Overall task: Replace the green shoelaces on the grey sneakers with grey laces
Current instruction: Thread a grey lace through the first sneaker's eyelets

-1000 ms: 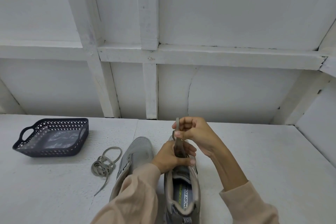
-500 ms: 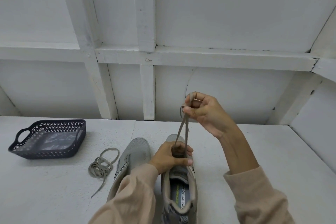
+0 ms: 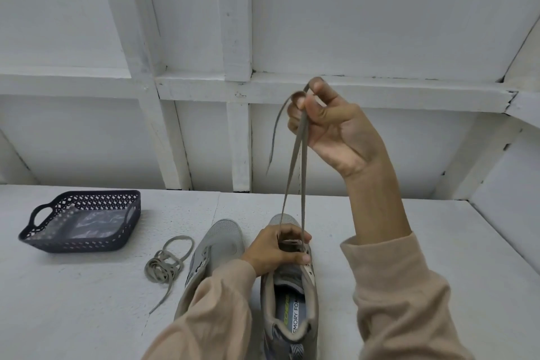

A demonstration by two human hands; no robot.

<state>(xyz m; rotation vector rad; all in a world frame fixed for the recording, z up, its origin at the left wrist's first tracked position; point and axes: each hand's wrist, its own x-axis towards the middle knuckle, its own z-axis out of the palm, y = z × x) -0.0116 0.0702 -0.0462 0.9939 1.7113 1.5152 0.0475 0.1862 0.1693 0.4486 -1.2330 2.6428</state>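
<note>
Two grey sneakers stand side by side on the white table. My left hand (image 3: 274, 251) grips the right sneaker (image 3: 289, 298) across its front eyelets. Both strands of a grey lace (image 3: 295, 172) rise taut from that sneaker to my right hand (image 3: 330, 128), which pinches them high above the shoe. One loose lace end hangs down on the left of that hand. The left sneaker (image 3: 216, 248) has no lace and is partly hidden by my left sleeve. A second grey lace (image 3: 166, 266) lies coiled on the table left of the shoes.
A dark perforated plastic basket (image 3: 81, 222) with handles sits at the table's far left. A white framed wall runs behind the table (image 3: 438, 242), and another white wall stands at the right.
My right hand has risen well above the sneaker, pulling both lace strands up and taut. My left hand has stayed on the sneaker's front.
</note>
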